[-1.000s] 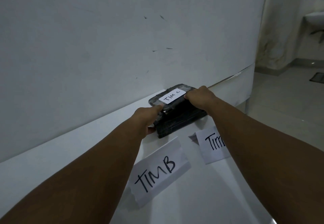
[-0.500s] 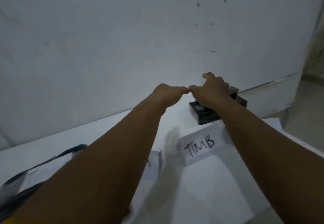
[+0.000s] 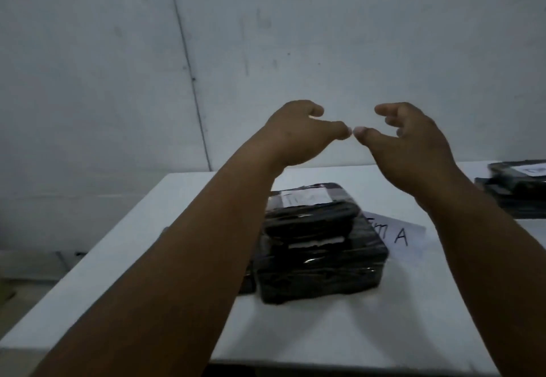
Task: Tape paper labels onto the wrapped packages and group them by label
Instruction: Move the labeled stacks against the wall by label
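Hovering above the white table (image 3: pixel 118 258), the left hand (image 3: pixel 298 134) and right hand (image 3: pixel 413 140) were raised with fingers loosely curled and empty, thumb tips nearly meeting. Below them sat a stack of black wrapped packages (image 3: pixel 319 246), one bearing a blurred paper label (image 3: pixel 305 198). A sheet ending in "A" (image 3: pixel 404 237) lay just right of the stack; more wrapped packages (image 3: pixel 517 190) sat at the far right.

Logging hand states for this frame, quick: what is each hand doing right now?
Left hand: raised above the stacked packages, fingers loosely curled, holding nothing visible.
Right hand: raised beside it, open, empty, thumb tip nearly meeting the left thumb.
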`<state>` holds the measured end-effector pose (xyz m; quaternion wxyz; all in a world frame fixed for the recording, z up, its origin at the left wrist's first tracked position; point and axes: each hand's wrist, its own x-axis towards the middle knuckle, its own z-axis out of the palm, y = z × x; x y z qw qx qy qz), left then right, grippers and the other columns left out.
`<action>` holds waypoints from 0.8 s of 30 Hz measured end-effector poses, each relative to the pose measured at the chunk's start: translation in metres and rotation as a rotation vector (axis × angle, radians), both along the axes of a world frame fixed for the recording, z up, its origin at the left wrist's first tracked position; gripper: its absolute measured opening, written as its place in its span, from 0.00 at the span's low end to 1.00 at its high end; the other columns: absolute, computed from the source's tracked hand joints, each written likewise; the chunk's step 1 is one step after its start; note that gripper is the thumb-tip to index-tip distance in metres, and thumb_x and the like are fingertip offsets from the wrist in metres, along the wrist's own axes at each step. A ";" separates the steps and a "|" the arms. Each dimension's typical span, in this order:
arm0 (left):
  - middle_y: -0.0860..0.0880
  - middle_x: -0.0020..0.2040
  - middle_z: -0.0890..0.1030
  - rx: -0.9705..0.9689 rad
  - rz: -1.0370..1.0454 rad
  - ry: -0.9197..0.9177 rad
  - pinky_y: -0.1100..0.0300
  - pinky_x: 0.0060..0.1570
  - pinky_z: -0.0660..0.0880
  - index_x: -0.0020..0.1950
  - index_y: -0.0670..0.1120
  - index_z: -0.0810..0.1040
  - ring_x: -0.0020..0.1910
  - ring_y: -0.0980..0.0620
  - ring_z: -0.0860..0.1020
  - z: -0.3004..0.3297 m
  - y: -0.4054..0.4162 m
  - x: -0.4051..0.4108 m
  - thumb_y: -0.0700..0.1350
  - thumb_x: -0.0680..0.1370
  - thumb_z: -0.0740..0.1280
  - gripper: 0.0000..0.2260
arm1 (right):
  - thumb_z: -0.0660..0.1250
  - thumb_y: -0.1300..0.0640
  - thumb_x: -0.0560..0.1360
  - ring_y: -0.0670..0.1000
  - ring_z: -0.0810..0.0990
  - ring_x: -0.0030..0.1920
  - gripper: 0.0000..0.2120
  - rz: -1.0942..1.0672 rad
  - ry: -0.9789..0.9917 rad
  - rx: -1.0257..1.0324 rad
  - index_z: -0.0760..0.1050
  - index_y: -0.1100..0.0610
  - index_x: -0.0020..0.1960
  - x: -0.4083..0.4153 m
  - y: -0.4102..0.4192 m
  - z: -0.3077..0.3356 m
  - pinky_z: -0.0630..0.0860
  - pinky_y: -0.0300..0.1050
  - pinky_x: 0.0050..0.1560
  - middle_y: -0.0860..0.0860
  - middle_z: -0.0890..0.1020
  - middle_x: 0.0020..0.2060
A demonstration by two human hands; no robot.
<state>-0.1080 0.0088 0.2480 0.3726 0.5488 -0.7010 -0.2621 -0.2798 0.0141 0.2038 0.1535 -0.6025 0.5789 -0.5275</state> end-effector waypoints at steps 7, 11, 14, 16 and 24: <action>0.53 0.68 0.78 -0.051 0.181 0.043 0.57 0.59 0.72 0.72 0.55 0.74 0.66 0.53 0.76 -0.043 0.039 0.141 0.48 0.80 0.70 0.20 | 0.72 0.44 0.77 0.46 0.75 0.65 0.22 0.207 -0.059 0.019 0.73 0.44 0.69 0.106 0.029 -0.022 0.71 0.44 0.61 0.45 0.76 0.66; 0.55 0.69 0.78 -0.064 0.329 0.045 0.56 0.62 0.70 0.72 0.58 0.74 0.67 0.54 0.75 -0.075 0.053 0.204 0.49 0.79 0.71 0.22 | 0.71 0.47 0.78 0.42 0.76 0.63 0.19 0.296 -0.076 0.051 0.73 0.42 0.67 0.154 0.037 -0.042 0.73 0.41 0.58 0.40 0.77 0.63; 0.58 0.70 0.76 -0.005 0.359 -0.003 0.53 0.67 0.71 0.73 0.62 0.71 0.69 0.57 0.73 -0.100 0.060 0.236 0.57 0.72 0.77 0.31 | 0.69 0.49 0.79 0.42 0.75 0.64 0.19 0.326 -0.044 0.085 0.72 0.42 0.69 0.183 0.041 -0.064 0.74 0.43 0.63 0.39 0.76 0.64; 0.60 0.71 0.74 0.067 0.321 -0.041 0.50 0.69 0.71 0.74 0.65 0.67 0.70 0.59 0.70 -0.116 0.064 0.252 0.64 0.64 0.79 0.41 | 0.68 0.52 0.79 0.42 0.73 0.66 0.21 0.334 -0.004 0.109 0.70 0.44 0.71 0.198 0.041 -0.081 0.73 0.41 0.65 0.41 0.74 0.66; 0.60 0.79 0.62 0.276 0.170 -0.081 0.60 0.67 0.66 0.78 0.70 0.49 0.71 0.62 0.63 -0.178 0.062 0.274 0.61 0.48 0.86 0.68 | 0.66 0.54 0.81 0.41 0.64 0.70 0.33 0.306 -0.003 0.325 0.55 0.47 0.81 0.228 0.036 -0.124 0.62 0.39 0.68 0.44 0.63 0.77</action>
